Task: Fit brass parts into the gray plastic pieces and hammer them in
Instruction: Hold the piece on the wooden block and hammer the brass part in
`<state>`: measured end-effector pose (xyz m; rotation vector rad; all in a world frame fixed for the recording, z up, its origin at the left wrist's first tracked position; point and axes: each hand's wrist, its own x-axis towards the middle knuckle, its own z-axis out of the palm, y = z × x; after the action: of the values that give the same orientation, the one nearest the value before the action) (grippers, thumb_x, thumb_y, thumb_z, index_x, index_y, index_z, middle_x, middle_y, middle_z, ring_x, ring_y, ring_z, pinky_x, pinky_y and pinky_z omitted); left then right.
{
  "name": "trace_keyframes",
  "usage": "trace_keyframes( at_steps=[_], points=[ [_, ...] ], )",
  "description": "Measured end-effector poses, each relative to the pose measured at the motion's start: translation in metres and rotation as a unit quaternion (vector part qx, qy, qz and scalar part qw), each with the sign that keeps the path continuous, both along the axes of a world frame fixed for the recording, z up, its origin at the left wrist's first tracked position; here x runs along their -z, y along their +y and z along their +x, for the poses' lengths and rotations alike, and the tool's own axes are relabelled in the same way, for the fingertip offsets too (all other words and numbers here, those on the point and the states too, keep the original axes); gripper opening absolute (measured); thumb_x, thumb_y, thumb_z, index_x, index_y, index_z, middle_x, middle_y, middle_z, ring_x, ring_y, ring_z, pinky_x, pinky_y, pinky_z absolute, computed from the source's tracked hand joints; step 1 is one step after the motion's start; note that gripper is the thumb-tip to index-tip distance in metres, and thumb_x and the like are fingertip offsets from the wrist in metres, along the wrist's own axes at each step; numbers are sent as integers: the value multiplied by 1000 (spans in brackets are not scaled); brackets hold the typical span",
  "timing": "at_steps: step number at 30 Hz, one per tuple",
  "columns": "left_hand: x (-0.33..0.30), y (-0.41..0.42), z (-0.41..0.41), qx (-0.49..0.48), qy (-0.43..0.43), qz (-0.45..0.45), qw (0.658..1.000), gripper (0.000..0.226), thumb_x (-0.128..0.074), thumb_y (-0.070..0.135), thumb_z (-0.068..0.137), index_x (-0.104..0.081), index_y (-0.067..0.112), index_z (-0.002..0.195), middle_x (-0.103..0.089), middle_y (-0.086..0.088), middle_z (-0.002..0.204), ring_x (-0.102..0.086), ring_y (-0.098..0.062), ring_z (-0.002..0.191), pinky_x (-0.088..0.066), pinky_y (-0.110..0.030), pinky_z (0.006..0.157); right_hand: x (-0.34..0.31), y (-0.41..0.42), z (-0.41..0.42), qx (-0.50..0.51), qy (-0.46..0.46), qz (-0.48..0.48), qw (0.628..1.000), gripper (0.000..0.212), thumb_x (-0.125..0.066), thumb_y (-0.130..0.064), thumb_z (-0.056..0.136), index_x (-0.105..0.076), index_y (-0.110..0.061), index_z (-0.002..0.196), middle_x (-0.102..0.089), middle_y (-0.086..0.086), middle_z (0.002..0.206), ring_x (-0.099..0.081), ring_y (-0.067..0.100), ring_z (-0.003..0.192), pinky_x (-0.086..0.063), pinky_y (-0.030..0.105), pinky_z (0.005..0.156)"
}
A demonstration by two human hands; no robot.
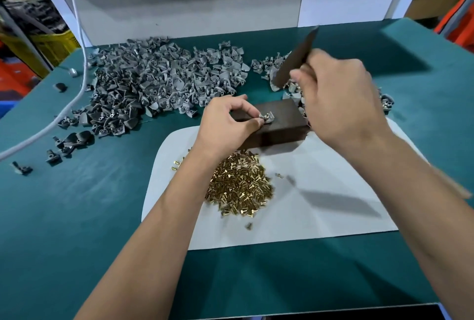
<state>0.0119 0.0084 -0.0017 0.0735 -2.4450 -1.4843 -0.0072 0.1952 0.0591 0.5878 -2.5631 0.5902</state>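
Fingers [252,120] of the left hand [225,124] are pinched on a gray piece [266,117], which is held on a dark block [279,124]. A dark bar [297,59] is gripped by the right hand [338,96], raised above the block. Brass parts [239,186] are heaped on white paper [320,191]; gray pieces [154,83] are piled on the tabletop [77,204].

bright overhead light, motion-blurred right hand [341,99], bowed wide-angle edges

The right hand [341,99] and its dark bar [297,56] are motion-blurred.
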Motion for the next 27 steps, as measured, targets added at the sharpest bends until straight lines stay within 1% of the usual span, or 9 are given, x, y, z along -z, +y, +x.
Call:
trace_keyframes(
  at_steps=[4, 8, 10, 13, 15, 17, 22, 24, 27],
  points=[
    [-1, 1, 1, -6, -4, -4, 1000, 10, -83, 4, 79, -80, 11, 83, -71, -6, 113, -58, -6, 128, -43, -18, 102, 8, -6, 0, -9, -100, 106, 989, 25, -46, -37, 107, -61, -17, 104, -68, 13, 97, -47, 33, 76, -38, 37, 68],
    [-2, 0, 2, 1, 0, -7, 1000, 9, -83, 5, 79, -79, 12, 81, -74, -8, 113, -58, -8, 129, -43, -22, 105, -1, -1, -3, -4, 5, 27, 1000, 21, -51, -37, 105, -63, -20, 103, -70, 10, 90, -61, 38, 81, -42, 36, 66],
    [-2, -1, 2, -2, 4, -10, 1000, 10, -84, 4, 78, -78, 12, 81, -74, -9, 115, -58, -9, 130, -43, -20, 104, 5, -7, 1, -9, -24, 13, 1000, 20, -52, -36, 105, -59, -19, 99, -63, 7, 80, -58, 38, 78, -38, 35, 66],
    [-3, 1, 3, -7, 3, -21, 1000, 10, -84, 4, 79, -79, 12, 83, -69, -12, 124, -56, -10, 132, -42, -18, 106, 13, -8, 0, -18, -104, 69, 992, 20, -50, -39, 105, -59, -23, 98, -66, 5, 90, -58, 36, 84, -37, 35, 69],
    [-4, 2, 4, -15, -2, -31, 999, 11, -84, 7, 79, -79, 17, 81, -66, -12, 131, -50, -8, 136, -33, -18, 114, 7, -1, -4, -22, -94, 77, 992, 20, -54, -42, 102, -64, -25, 97, -69, 6, 93, -60, 36, 86, -39, 35, 69],
    [-6, 3, 5, -17, -4, -41, 999, 14, -82, 10, 82, -77, 22, 80, -63, -10, 138, -40, -3, 140, -21, -6, 108, 0, 12, -8, -36, -98, 74, 992, 24, -63, -45, 97, -61, -26, 82, -68, 3, 84, -61, 34, 82, -44, 35, 68],
    [-9, 4, 7, 16, -25, -4, 1000, 16, -73, 10, 90, -75, 23, 80, -55, -7, 149, -24, -11, 152, -12, -29, 122, -7, 50, -13, -126, -275, 42, 952, 15, -88, -26, 77, -73, -24, 79, -70, -5, 68, -66, 22, 70, -54, 38, 73],
    [-9, 4, 7, 23, -28, 2, 999, 13, -73, 9, 90, -75, 19, 82, -53, -6, 151, -22, -11, 153, -11, -27, 120, -2, 56, -11, -151, -318, 77, 933, 22, -90, -15, 69, -73, -23, 78, -72, -8, 69, -70, 18, 69, -58, 38, 72],
    [-7, 2, 6, 25, -29, -5, 999, 6, -73, 10, 91, -77, 13, 88, -51, -3, 153, -19, -10, 154, -10, -30, 123, 13, 54, -6, -153, -305, 153, 927, 28, -91, -16, 63, -72, -30, 77, -70, -21, 72, -65, -1, 66, -51, 17, 62]
  ],
)
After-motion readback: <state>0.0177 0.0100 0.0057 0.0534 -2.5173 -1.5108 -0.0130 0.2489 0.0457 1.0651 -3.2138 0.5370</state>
